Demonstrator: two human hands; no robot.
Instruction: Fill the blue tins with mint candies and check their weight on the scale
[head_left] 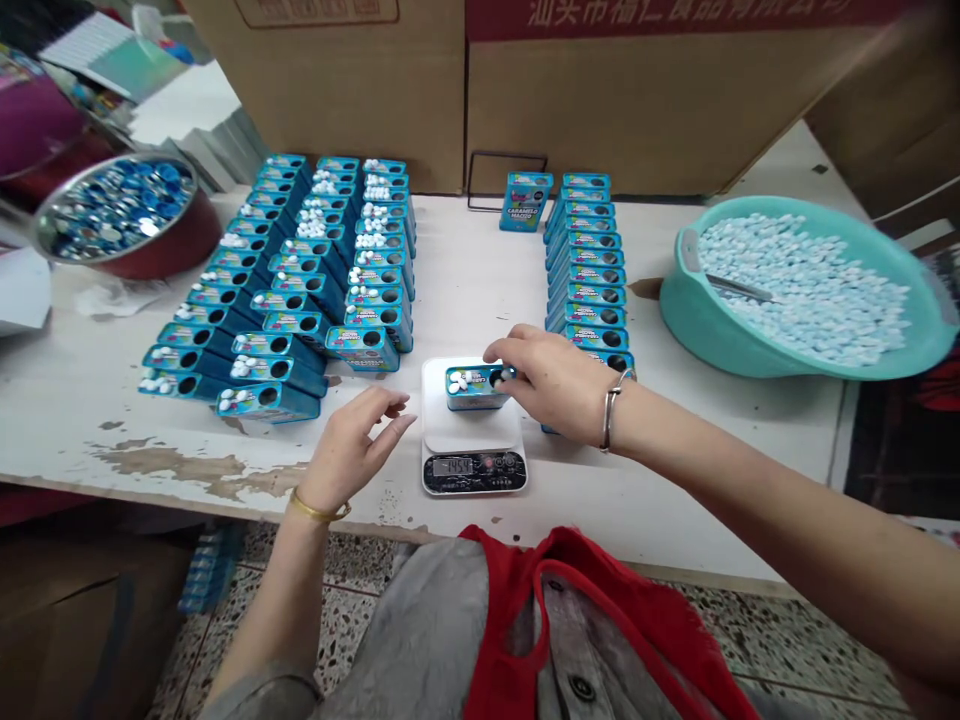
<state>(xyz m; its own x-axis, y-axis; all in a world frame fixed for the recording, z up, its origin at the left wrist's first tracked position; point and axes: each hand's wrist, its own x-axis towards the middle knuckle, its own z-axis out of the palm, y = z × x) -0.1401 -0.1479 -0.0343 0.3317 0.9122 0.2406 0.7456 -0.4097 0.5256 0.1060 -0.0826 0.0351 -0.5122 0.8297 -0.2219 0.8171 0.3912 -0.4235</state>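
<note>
A blue candy tin (475, 388) stands on a white digital scale (472, 432), with a few white candies (460, 382) lying on its top beside a round hole. The scale's display seems to read 1454, though any decimal point is too small to tell. My right hand (559, 385) reaches over the tin's right end, fingers bent together at the hole; a pale candy (508, 373) shows at the fingertips. To the left of the scale my left hand (364, 440) hovers with fingers half curled and thumb apart, holding nothing.
Rows of blue tins (300, 270) stand at left, many topped with candies. Another row of tins (592, 270) stands at right, near one separate tin (526, 202). A turquoise basin (697, 310) of candies holds a metal utensil. A red bowl (161, 235) contains shiny lids. Cardboard boxes (360, 100) stand behind.
</note>
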